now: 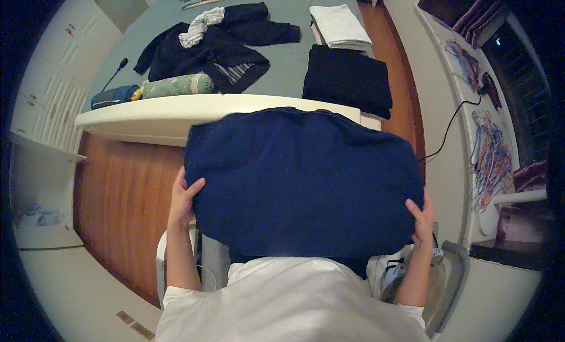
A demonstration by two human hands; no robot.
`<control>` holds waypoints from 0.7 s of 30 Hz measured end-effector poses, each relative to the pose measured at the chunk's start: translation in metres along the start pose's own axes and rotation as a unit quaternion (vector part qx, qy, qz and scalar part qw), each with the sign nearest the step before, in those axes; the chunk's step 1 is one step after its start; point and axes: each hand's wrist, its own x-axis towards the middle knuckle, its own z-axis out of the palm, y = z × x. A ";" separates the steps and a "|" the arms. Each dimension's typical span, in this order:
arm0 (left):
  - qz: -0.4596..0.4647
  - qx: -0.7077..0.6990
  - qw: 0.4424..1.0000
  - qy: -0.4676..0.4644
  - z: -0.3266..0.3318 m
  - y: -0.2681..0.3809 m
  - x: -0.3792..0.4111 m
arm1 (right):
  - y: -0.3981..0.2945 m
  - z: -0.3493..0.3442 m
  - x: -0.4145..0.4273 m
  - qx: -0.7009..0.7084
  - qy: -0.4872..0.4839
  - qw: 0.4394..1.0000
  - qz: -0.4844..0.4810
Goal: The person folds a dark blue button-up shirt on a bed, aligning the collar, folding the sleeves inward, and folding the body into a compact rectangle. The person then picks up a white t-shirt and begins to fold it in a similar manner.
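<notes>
A folded navy-blue cloth or garment spans the space in front of my white shirt. My left hand grips its left edge, thumb on top. On the opposite edge my right hand holds it the same way, the fingers hidden underneath. The cloth's far edge overlaps the cream bed footboard in the view; whether they touch, I cannot tell. Beyond the footboard, a folded black garment lies near the bed's right corner, with folded white fabric behind it.
Dark garments lie loose on the green bedsheet, a crumpled white cloth on top. A green floral bolster rests behind the footboard. On the right windowsill are tangled hangers and a hair dryer with its cord hanging down.
</notes>
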 end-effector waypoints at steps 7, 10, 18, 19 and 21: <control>-0.038 0.042 0.998 0.024 -0.015 -0.016 0.032 | 0.023 -0.001 0.027 -0.085 0.012 0.996 -0.002; 0.006 0.122 0.992 0.045 -0.013 -0.010 0.053 | 0.007 0.007 0.048 -0.133 0.025 0.991 -0.012; 0.063 0.152 0.981 0.101 -0.021 -0.013 0.036 | 0.009 0.001 0.047 -0.112 0.060 0.988 -0.092; 0.066 0.151 0.981 0.099 -0.018 -0.013 0.031 | 0.009 0.002 0.045 -0.134 0.073 0.977 -0.150; 0.050 0.185 0.978 0.085 -0.018 -0.010 0.027 | 0.008 0.003 0.042 -0.137 0.072 0.975 -0.159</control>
